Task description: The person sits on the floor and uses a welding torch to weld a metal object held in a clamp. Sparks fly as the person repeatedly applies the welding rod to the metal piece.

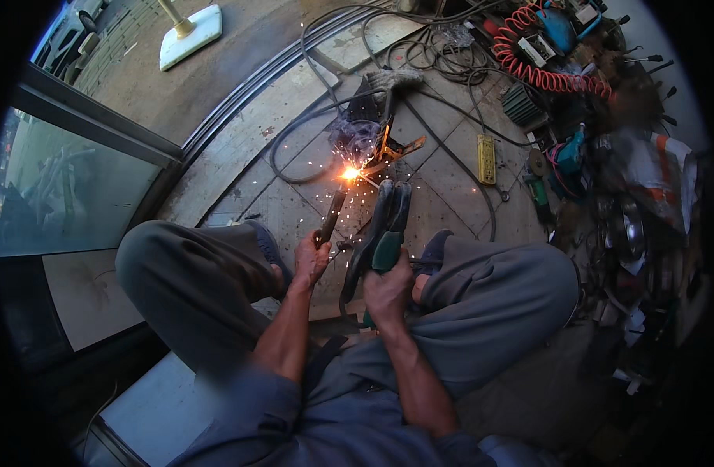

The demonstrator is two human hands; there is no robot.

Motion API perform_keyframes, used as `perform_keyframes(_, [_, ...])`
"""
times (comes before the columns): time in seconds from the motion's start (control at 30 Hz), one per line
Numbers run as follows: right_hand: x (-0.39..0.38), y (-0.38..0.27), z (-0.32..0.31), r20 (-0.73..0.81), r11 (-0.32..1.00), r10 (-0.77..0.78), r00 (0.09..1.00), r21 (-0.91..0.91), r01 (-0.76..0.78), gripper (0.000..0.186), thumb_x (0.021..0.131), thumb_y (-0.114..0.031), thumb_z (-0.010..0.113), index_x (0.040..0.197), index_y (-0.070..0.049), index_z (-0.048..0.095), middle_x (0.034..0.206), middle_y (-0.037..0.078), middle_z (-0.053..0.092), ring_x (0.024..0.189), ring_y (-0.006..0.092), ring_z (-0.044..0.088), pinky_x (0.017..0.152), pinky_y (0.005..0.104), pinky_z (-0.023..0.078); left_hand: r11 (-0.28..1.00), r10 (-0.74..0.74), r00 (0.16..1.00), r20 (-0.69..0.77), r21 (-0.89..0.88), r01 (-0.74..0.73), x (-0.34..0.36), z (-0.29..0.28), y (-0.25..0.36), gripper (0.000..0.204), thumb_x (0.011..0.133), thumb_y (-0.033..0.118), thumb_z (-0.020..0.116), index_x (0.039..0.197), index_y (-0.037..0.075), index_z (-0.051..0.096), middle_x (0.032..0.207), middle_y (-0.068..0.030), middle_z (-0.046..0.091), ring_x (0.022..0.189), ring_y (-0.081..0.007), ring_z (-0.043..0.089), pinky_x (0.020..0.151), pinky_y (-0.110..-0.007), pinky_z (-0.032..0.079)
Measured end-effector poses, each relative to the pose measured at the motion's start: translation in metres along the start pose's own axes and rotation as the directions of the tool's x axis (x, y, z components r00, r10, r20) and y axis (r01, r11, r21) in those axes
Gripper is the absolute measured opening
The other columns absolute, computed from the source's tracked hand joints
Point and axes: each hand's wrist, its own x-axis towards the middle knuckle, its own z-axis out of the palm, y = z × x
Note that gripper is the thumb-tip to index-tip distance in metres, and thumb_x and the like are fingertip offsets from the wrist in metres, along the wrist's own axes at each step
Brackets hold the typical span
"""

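At far left, a glass panel in a dark frame; past it on the ground outside, a white base with a pole. Then the left hand, fingers curled tight round the near end of a dark metal bar. Lies straight out ahead of that hand, long axis running away from the body and leaning a little right, far end at a white-orange glare throwing sparks. Just right of that end, a thin rod, slanting in from the near right, tip lost in the brightness (touching or a slight gap: cannot tell). Extends from a black electrode holder with a green grip, clasped by the right hand, some fingers hidden. Points outward too, both axes converging on the glare: bar from the left, nearer the left hand; rod from the right. Beyond, slightly right, a metal piece with orange-lit edges, outline hard to make out. Farther right, a tangle of cables, a yellow power strip, a green hand tool and a red coiled hose.
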Motion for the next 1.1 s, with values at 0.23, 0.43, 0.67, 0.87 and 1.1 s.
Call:
perform_keyframes(0.23, [0.0, 0.0, 0.002, 0.013, 1.0, 0.009, 1.0, 0.029, -0.01, 0.033, 0.071, -0.002, 0.072, 0.101, -0.001, 0.056, 0.076, 0.021, 0.066, 0.076, 0.0419, 0.069, 0.068, 0.0453, 0.052, 0.996, -0.03, 0.999, -0.033, 0.077, 0.033, -0.003, -0.002, 0.006, 0.033, 0.087, 0.015, 0.067, 0.115, -0.001, 0.066, 0.097, -0.0181, 0.072, 0.09, -0.0266, 0.07, 0.083, -0.036, 0.052])
perform_keyframes(0.43, [-0.001, -0.004, 0.002, 0.009, 0.999, 0.031, 0.999, 0.021, -0.031, 0.033, 0.072, -0.003, 0.073, 0.1, 0.0, 0.056, 0.074, 0.021, 0.066, 0.074, 0.0413, 0.069, 0.067, 0.0459, 0.052, 0.996, -0.03, 0.999, -0.029, 0.079, 0.033, -0.002, -0.002, 0.004, 0.036, 0.086, 0.015, 0.069, 0.118, -0.002, 0.065, 0.101, -0.0192, 0.072, 0.094, -0.0281, 0.071, 0.086, -0.037, 0.053])
perform_keyframes(0.67, [-0.002, -0.003, 0.003, -0.043, 1.0, 0.012, 0.999, 0.021, -0.011, 0.033, 0.073, -0.004, 0.074, 0.1, 0.0, 0.056, 0.074, 0.021, 0.066, 0.073, 0.0412, 0.068, 0.067, 0.0457, 0.051, 0.991, -0.043, 0.998, -0.053, 0.121, 0.049, -0.007, -0.004, 0.021, 0.039, 0.084, 0.014, 0.071, 0.119, -0.003, 0.063, 0.102, -0.0209, 0.072, 0.096, -0.0305, 0.071, 0.088, -0.039, 0.053])
perform_keyframes(0.87, [-0.002, -0.007, 0.001, 0.004, 0.999, 0.03, 1.0, 0.016, -0.03, 0.035, 0.072, -0.005, 0.074, 0.102, 0.0, 0.056, 0.073, 0.022, 0.066, 0.074, 0.0423, 0.069, 0.068, 0.0465, 0.052, 0.992, -0.042, 0.996, -0.073, 0.12, 0.05, -0.009, -0.005, 0.025, 0.037, 0.084, 0.013, 0.072, 0.116, -0.001, 0.06, 0.099, -0.0197, 0.072, 0.092, -0.0304, 0.07, 0.085, -0.04, 0.053])
perform_keyframes(1.1, [-0.004, -0.007, -0.001, 0.017, 1.0, 0.016, 1.0, -0.015, -0.016, 0.034, 0.073, -0.004, 0.072, 0.103, 0.001, 0.056, 0.074, 0.024, 0.065, 0.075, 0.0444, 0.068, 0.068, 0.0472, 0.052, 0.99, -0.067, 0.994, -0.085, 0.12, 0.077, -0.012, -0.005, 0.032, 0.035, 0.083, 0.014, 0.072, 0.113, -0.001, 0.061, 0.095, -0.0184, 0.071, 0.087, -0.0291, 0.069, 0.081, -0.04, 0.053])
